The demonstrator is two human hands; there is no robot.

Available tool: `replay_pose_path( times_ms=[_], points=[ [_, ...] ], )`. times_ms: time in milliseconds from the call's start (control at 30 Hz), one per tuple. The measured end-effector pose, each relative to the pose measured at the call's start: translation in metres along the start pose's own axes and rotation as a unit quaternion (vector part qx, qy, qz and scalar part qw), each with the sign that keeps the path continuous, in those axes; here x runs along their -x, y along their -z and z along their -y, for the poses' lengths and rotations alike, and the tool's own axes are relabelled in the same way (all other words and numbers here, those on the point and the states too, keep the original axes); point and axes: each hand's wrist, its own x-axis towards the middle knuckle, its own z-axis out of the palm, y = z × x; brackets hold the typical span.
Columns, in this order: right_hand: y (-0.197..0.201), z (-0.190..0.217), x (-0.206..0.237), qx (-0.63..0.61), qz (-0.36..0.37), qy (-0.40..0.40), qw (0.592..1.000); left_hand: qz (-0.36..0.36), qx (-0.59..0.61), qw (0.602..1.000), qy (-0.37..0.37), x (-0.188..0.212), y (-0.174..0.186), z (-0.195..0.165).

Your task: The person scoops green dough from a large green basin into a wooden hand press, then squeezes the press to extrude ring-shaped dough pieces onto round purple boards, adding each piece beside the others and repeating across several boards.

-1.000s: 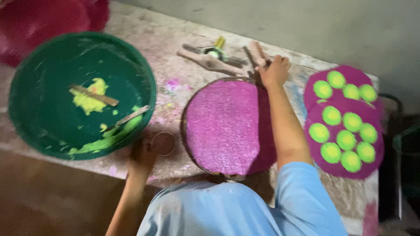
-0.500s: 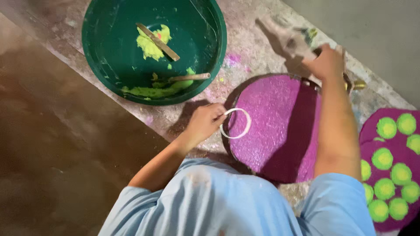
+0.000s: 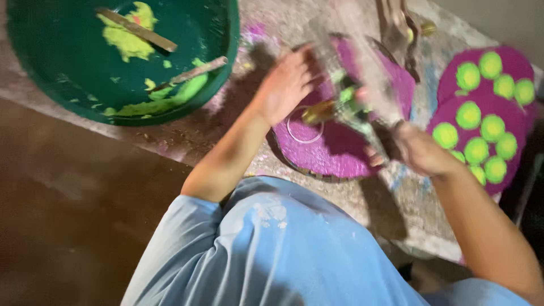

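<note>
the left hand [image 3: 286,85] rests over the upper left part of a round magenta glitter disc [image 3: 334,147] lying flat on the speckled worktable [image 3: 374,204]. its fingers are bent downward; whether they press the disc cannot be told. a thin white ring [image 3: 304,126] lies on the disc just below that hand, touching the glitter surface.

the right hand [image 3: 416,150] is closed around the lower end of a long tool [image 3: 354,107], which is blurred; it shows green and yellow smears and slants up and left across the disc. the exact kind of tool cannot be told.

to the right, touching the table edge, lie two overlapping magenta discs [image 3: 510,62] carrying rows of lime green dots [image 3: 469,115]. at upper left sits a large dark green basin [image 3: 73,62] holding patches of lime green paste [image 3: 127,39] and two flat wooden sticks [image 3: 136,29]. more tools [image 3: 399,22] lie at the top of the table, blurred. the person wears a light blue shirt [image 3: 272,249].
</note>
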Motion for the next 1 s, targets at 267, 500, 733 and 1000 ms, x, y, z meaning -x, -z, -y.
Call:
replay_pose_path(
  times_ms=[267, 500, 733, 1000],
  points=[
    [-0.039, 0.019, 0.012, 0.070, -0.049, -0.244, 0.966, 0.053, 0.315, 0.945, -0.075, -0.008, -0.014, 0.038],
    [-0.069, 0.022, -0.019, 0.270, -0.138, -0.210, 0.929, 0.033, 0.298, 0.945, -0.128, -0.016, 0.017, 0.036],
    [-0.083, 0.023, -0.013, 0.277, -0.135, -0.217, 0.926, -0.009, 0.340, 0.935, -0.102, -0.004, 0.019, 0.052],
    [-0.070, 0.020, -0.014, 0.434, -0.207, -0.110, 0.870, -0.026, 0.296, 0.948, -0.114, -0.037, 0.004, 0.051]
  ],
)
